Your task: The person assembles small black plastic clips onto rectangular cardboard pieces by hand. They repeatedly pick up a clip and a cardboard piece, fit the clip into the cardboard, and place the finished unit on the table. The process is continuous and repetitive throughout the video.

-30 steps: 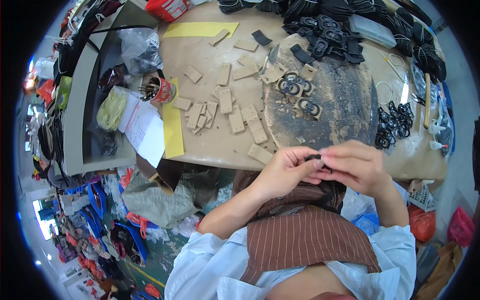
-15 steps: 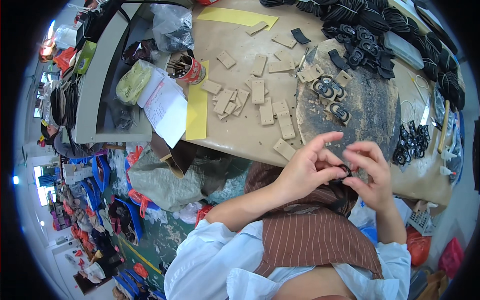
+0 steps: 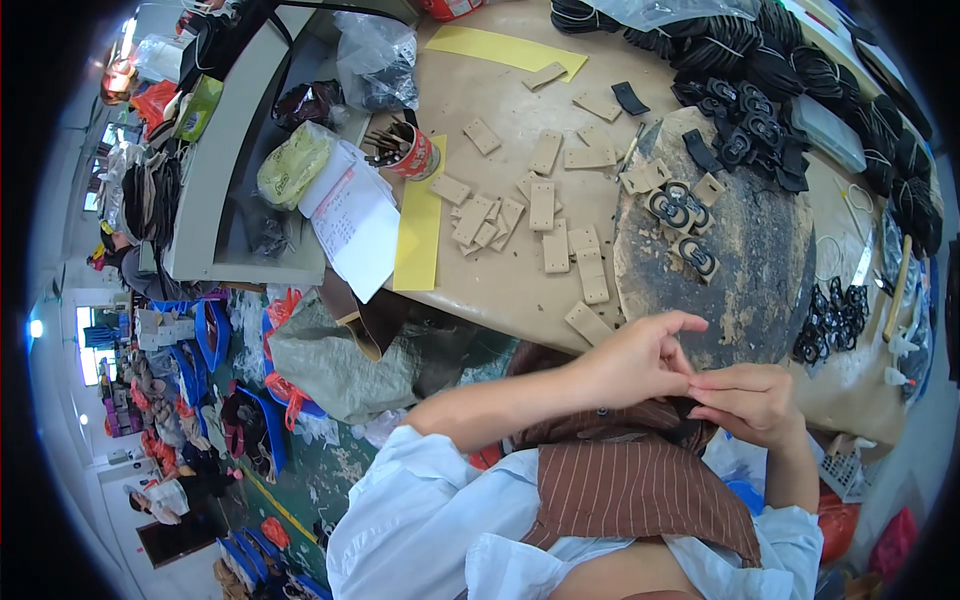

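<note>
Over my lap, just off the near table edge, my left hand (image 3: 645,362) and my right hand (image 3: 750,402) meet at the fingertips. Both are closed in a pinch on a small black ring-shaped buckle, now almost wholly hidden by the fingers; my left index finger sticks out above. Beyond them lies a round worn wooden board (image 3: 735,290). Black ring buckles on beige tabs (image 3: 695,255) rest on its left part. A heap of black buckles with straps (image 3: 750,125) sits at its far edge. Loose beige tabs (image 3: 542,205) with small holes are scattered to its left.
Black ring buckles (image 3: 832,320) lie in a pile on the right, near scissors (image 3: 863,250) and a wooden-handled tool (image 3: 897,290). Coiled black cords (image 3: 770,60) line the far side. At left stand a red can (image 3: 417,160) and papers (image 3: 355,220). Another person (image 3: 165,500) is far left.
My view has shifted, so the table appears farther right and lower. Both hands have come closer together, the right fingers closing; the black ring seen between them before is now mostly covered.
</note>
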`<action>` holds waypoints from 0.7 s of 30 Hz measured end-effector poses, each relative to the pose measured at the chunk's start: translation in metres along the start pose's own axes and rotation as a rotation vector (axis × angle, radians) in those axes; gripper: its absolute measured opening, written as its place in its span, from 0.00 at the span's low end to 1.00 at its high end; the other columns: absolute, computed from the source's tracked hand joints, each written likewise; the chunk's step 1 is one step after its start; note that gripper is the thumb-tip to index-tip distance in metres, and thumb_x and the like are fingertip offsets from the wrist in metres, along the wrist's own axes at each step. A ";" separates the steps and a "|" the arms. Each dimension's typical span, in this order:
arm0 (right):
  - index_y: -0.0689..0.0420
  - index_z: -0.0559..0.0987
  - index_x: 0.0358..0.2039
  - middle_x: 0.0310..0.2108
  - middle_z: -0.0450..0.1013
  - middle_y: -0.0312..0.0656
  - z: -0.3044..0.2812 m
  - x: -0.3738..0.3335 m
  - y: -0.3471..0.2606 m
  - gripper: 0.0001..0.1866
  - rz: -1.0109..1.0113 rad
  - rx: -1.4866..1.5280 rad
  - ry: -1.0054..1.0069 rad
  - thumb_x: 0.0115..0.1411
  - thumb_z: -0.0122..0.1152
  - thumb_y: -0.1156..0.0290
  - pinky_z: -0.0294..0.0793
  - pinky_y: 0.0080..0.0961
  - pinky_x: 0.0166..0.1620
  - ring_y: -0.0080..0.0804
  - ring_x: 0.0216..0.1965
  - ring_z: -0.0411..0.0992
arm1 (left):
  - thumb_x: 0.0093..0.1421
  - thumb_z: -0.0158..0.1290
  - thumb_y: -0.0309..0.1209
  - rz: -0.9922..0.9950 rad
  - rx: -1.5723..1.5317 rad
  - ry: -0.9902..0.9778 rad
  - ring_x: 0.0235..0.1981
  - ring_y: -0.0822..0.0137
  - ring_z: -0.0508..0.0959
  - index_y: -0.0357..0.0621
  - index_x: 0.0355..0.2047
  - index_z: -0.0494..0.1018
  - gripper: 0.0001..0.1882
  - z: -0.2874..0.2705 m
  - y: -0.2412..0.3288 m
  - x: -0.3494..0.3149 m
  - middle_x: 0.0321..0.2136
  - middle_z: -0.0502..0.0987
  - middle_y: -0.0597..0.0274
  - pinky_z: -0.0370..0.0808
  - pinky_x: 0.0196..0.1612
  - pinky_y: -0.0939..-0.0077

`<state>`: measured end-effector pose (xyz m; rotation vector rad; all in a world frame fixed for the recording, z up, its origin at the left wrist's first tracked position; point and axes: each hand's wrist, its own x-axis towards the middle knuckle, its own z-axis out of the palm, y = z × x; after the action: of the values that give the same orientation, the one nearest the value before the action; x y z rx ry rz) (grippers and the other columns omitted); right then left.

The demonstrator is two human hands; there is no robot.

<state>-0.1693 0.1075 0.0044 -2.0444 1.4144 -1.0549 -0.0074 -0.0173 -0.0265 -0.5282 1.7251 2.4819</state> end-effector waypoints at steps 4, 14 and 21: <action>0.60 0.79 0.26 0.28 0.75 0.44 -0.010 -0.006 -0.003 0.12 0.143 0.019 0.220 0.36 0.69 0.77 0.74 0.23 0.31 0.35 0.29 0.75 | 0.56 0.52 0.30 0.028 0.112 -0.014 0.23 0.72 0.76 0.37 0.44 0.68 0.16 -0.087 0.062 0.043 0.31 0.77 0.60 0.74 0.29 0.80; 0.61 0.78 0.26 0.29 0.75 0.45 -0.007 -0.021 0.000 0.10 0.290 0.142 0.298 0.40 0.68 0.77 0.73 0.24 0.35 0.34 0.32 0.75 | 0.45 0.62 0.35 -0.318 1.169 0.916 0.32 0.67 0.76 0.39 0.38 0.74 0.20 -0.308 0.115 0.112 0.32 0.77 0.56 0.72 0.37 0.75; 0.61 0.73 0.31 0.33 0.74 0.45 -0.003 -0.003 -0.011 0.11 0.426 0.888 0.385 0.46 0.64 0.81 0.72 0.21 0.40 0.31 0.36 0.73 | 0.60 0.46 0.27 0.254 0.135 0.614 0.32 0.73 0.75 0.37 0.39 0.69 0.09 -0.107 0.073 0.039 0.32 0.75 0.63 0.73 0.32 0.81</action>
<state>-0.1655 0.1143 0.0127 -0.9037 1.1438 -1.5500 -0.0369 -0.1479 -0.0068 -1.2290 2.2706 2.4999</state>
